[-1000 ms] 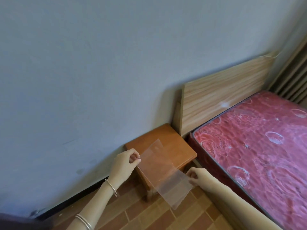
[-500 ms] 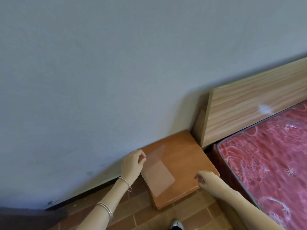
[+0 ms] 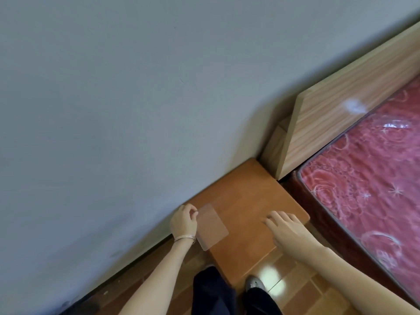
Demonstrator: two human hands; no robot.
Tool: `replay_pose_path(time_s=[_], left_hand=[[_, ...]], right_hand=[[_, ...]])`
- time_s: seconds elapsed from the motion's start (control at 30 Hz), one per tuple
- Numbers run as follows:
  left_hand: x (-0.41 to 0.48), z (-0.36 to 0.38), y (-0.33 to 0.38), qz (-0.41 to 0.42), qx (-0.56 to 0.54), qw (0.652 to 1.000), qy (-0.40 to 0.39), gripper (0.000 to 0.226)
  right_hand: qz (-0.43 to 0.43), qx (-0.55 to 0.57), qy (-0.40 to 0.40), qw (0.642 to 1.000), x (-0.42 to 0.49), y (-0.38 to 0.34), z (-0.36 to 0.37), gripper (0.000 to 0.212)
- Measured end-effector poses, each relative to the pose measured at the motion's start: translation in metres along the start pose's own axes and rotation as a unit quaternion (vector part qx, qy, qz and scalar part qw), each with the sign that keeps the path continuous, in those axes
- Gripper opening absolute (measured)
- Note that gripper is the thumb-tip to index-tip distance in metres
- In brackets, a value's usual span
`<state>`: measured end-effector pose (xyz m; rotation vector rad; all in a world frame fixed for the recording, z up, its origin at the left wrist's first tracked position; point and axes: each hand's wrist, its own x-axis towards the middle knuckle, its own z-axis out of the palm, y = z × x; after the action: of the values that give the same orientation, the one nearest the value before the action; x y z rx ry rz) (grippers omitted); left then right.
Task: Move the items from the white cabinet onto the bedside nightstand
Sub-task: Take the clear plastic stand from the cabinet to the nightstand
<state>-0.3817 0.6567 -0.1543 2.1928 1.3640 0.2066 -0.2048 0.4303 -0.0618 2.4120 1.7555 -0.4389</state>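
A clear plastic sheet point(image 3: 211, 226) lies low over the left front part of the orange-brown wooden nightstand point(image 3: 247, 198), its lower corner overhanging the edge. My left hand point(image 3: 184, 220) pinches the sheet's upper left corner with thumb and fingers. My right hand point(image 3: 285, 226) hovers over the nightstand's right front part with fingers spread and holds nothing. The white cabinet is out of view.
A grey wall point(image 3: 136, 110) runs behind the nightstand. A light wooden headboard point(image 3: 341, 105) and a red patterned mattress point(image 3: 375, 178) stand to the right. Brown floor tiles point(image 3: 295, 292), my dark trouser legs and a shoe point(image 3: 255, 284) are below.
The right hand has let go of the sheet and moved over the nightstand. The left hand has lowered the sheet onto the nightstand's left part. The view has tilted downward and closer.
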Motion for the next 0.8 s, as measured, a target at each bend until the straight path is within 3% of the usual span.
replay_pose_path(time_s=[0.17, 0.33, 0.5, 0.63, 0.8], left_hand=[[0.037, 0.017, -0.020, 0.005, 0.004, 1.000, -0.020, 0.007], [0.062, 0.032, -0.033, -0.018, -0.013, 1.000, -0.022, 0.005], [0.081, 0.037, -0.041, -0.093, -0.049, 0.994, -0.013, 0.008], [0.090, 0.039, -0.038, -0.165, -0.079, 0.983, 0.006, 0.009], [0.093, 0.041, -0.035, -0.189, -0.114, 0.974, 0.051, 0.009]], right_hand=[[0.018, -0.007, 0.045, 0.999, 0.040, -0.023, 0.004, 0.080], [0.035, -0.020, 0.057, 0.998, 0.072, -0.039, 0.008, 0.077], [0.033, -0.012, 0.077, 0.996, 0.090, -0.038, 0.009, 0.070], [0.044, -0.005, 0.092, 0.995, 0.095, -0.038, 0.005, 0.064], [0.053, -0.001, 0.095, 0.994, 0.095, -0.037, 0.004, 0.062]])
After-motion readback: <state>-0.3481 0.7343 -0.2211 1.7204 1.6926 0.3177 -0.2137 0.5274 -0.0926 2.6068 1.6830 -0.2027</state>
